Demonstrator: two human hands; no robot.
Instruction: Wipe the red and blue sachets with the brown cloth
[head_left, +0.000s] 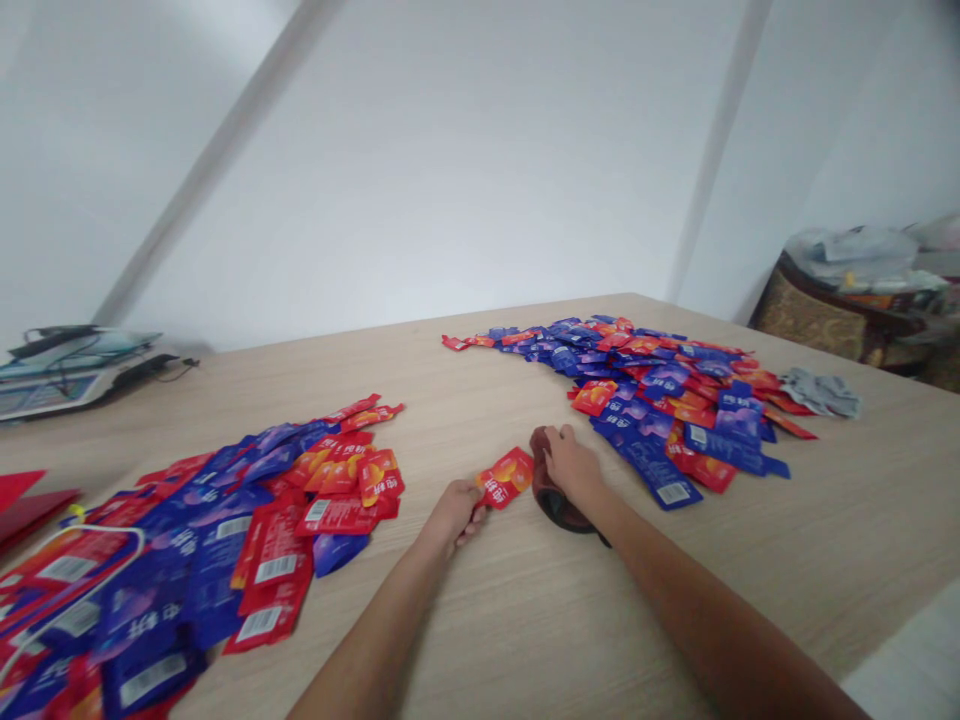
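Observation:
My left hand (457, 512) pinches the near-left end of a small red-and-orange packet (508, 478), held flat just above or on the table. The far end of that packet meets the side of a dark reddish-brown, rounded object (541, 470) with a black lower part; whether it slips under the edge I cannot tell. My right hand (574, 465) is closed over the top of this object, whose kind is not clear. To the right lies a spread pile of blue and red packets (660, 400). Another pile of such packets (225, 530) covers the table on the left.
The pale wooden table (420, 380) backs onto a white wall. A scale-like device (75, 375) with papers and a cable sits far left, near red sheets (30, 510) and a white wire frame (139, 545). Grey cloth (821, 392) lies right; a loaded chair (814, 310) stands beyond.

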